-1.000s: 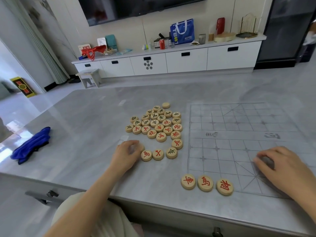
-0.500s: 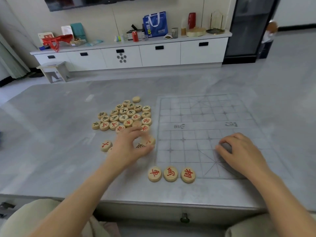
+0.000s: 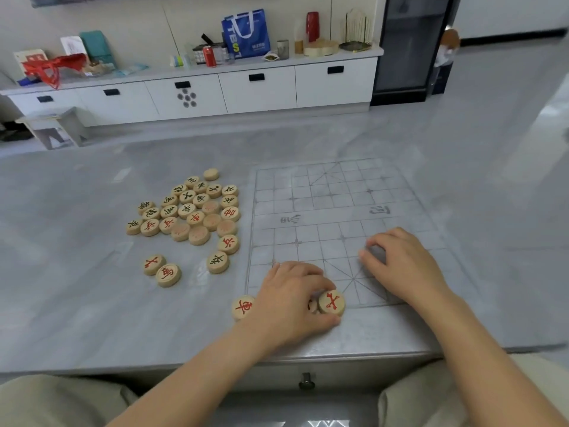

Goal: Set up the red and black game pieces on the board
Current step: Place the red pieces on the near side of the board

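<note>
My left hand point(image 3: 289, 298) now sits at the near edge of the board point(image 3: 335, 229), its fingers point(image 3: 323, 286) clamped on a red-marked piece point(image 3: 331, 302) that I am setting down as the fourth in the near row. Half a second ago that hand was over the loose pile with fingers curled around a piece; a second ago it lay further left on the bench point(image 3: 92, 303), beside three pieces parted from the pile. The row then showed three red pieces in full; now only the leftmost, the red chariot point(image 3: 243, 307), shows clear, with a sliver of another point(image 3: 312, 305) just beside the new piece and the rest hidden under my palm.

My right hand point(image 3: 403, 266) rests flat on the board to the right of the palace diagonals, fingers bent and close together over a grey patch; whether they hold anything I cannot tell. It has kept that place through all three views.

The pile point(image 3: 187, 211) lies left of the board, black and red mixed, several face down. Two red pieces point(image 3: 161, 269) and one black piece point(image 3: 217, 262) lie apart, nearer me.

By my reckoning the near row is just under half filled, with the black side not yet started.
</note>
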A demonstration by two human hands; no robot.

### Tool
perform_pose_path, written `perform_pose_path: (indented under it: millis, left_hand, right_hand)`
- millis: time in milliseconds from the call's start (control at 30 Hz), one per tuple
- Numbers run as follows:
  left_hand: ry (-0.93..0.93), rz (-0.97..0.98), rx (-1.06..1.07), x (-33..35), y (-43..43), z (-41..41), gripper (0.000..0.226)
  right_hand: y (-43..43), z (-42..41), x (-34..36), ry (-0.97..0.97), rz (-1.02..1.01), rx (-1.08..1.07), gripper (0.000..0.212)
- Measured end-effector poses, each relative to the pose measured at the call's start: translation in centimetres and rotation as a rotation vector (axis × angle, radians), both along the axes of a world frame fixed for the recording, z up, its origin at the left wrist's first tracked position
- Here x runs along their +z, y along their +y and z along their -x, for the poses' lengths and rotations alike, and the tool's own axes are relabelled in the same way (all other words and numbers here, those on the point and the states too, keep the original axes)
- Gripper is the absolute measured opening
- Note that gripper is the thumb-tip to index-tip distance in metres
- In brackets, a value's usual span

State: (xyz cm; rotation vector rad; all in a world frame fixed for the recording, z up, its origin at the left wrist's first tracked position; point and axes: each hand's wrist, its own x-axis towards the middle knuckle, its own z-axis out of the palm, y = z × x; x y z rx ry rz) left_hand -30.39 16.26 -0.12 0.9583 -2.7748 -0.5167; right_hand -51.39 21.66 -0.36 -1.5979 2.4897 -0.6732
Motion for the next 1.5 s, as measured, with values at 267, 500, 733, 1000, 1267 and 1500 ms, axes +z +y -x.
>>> perform_pose_path:
  millis: [267, 500, 733, 1000, 1267, 1500]
  left_hand:
    - [0.034, -0.044, 0.018, 0.6, -1.0, -1.4, 0.071]
    - [0.265, -0.026, 0.35, 1.9, -4.6, -8.9, 0.064]
    - [0.234, 0.036, 0.802, 0.5, -8.7, -17.0, 0.073]
    - [0.192, -0.04, 0.755, -1.3, -9.8, -16.9, 0.073]
    - [0.136, 0.034, 0.668, -2.4, -11.5, -15.8, 0.076]
    - [0.047, 0.099, 0.651, -1.9, -10.8, -15.1, 0.108]
  right_hand:
    - [0.0, -0.6, 0.0, 0.045, -0.014, 0.039, 0.032]
    - [0.0, -0.6, -0.1, 0.034, -0.035, 0.044, 0.028]
    - [-0.3, -1.2, 0.2, -0.105, -0.015, 0.094, 0.024]
    - [-3.8, -5.4, 1.6, -0.207, -0.064, 0.274, 0.021]
    - [-8.6, -10.9, 2.9, -0.156, -0.146, 0.394, 0.028]
    - [-12.1, -14.1, 2.0, -0.17, -0.145, 0.394, 0.04]
